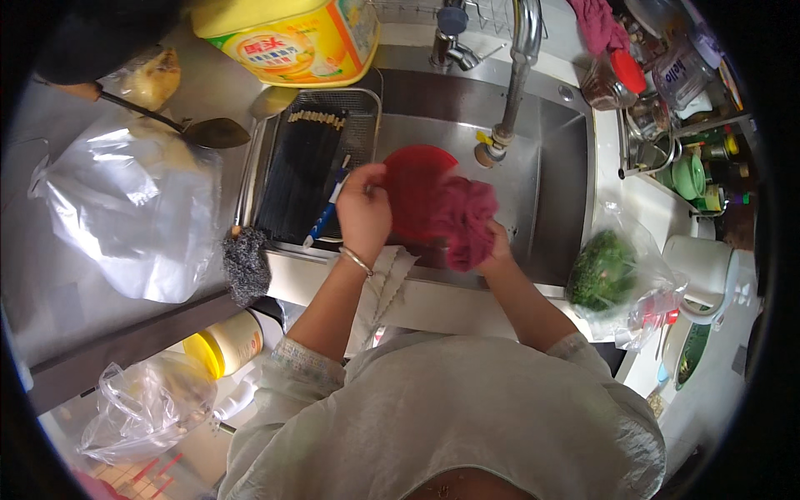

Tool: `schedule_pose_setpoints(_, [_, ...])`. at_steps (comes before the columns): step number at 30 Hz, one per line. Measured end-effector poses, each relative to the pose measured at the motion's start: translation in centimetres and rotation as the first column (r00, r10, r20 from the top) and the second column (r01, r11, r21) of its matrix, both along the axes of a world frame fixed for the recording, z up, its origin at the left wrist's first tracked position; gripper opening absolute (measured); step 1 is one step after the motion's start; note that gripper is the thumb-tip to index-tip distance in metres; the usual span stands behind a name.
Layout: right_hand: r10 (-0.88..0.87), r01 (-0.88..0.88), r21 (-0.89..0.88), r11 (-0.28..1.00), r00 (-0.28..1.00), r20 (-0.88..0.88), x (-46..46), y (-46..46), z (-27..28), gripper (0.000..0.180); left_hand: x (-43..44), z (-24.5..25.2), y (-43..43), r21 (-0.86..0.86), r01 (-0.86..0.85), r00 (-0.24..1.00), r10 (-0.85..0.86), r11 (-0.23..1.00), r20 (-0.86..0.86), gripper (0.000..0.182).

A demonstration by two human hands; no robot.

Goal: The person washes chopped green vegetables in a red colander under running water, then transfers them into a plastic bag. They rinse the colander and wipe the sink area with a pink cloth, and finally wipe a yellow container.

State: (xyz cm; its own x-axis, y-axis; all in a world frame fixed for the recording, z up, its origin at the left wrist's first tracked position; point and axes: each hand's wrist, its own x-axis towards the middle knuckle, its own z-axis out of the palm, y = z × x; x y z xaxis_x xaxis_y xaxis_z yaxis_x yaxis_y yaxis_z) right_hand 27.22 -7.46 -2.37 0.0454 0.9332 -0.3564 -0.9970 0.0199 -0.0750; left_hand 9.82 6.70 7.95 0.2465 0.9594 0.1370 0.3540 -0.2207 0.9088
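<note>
A red dish [412, 187], perhaps a shallow bowl, is over the stainless-steel sink [565, 169]. At its left edge is my left hand [365, 206], wearing a bangle, its fingers curled around the rim; motion blurs the fingertips. A crumpled dark-pink cloth [469, 222] is bunched in my right hand [497, 247], against the right side of the dish. The cloth hides most of my right fingers and part of the dish's edge.
Left of the sink, a wire basket [369, 103] holds dark chopsticks [297, 181] and a blue-and-white brush [322, 219]. The faucet [522, 56] hangs over the sink. A steel scourer [245, 265] lies at the counter edge; bagged greens [603, 272] stand at right.
</note>
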Motion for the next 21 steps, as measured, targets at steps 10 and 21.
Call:
schedule_pose_setpoints(10, [-0.076, 0.074, -0.056, 0.996, 0.996, -0.049, 4.9, 10.3, -8.8, 0.034, 5.2, -13.2, -0.2, -0.582, 0.344, 0.198, -0.663, 0.737, -0.722, 0.027])
schedule_pose_setpoints(21, [-0.270, 0.363, -0.396, 0.843, 0.924, 0.271, 9.6, 3.0, -4.2, 0.030, 10.4, -17.0, -1.8, -0.641, 0.495, 0.004, -0.739, 0.587, -0.674, 0.040])
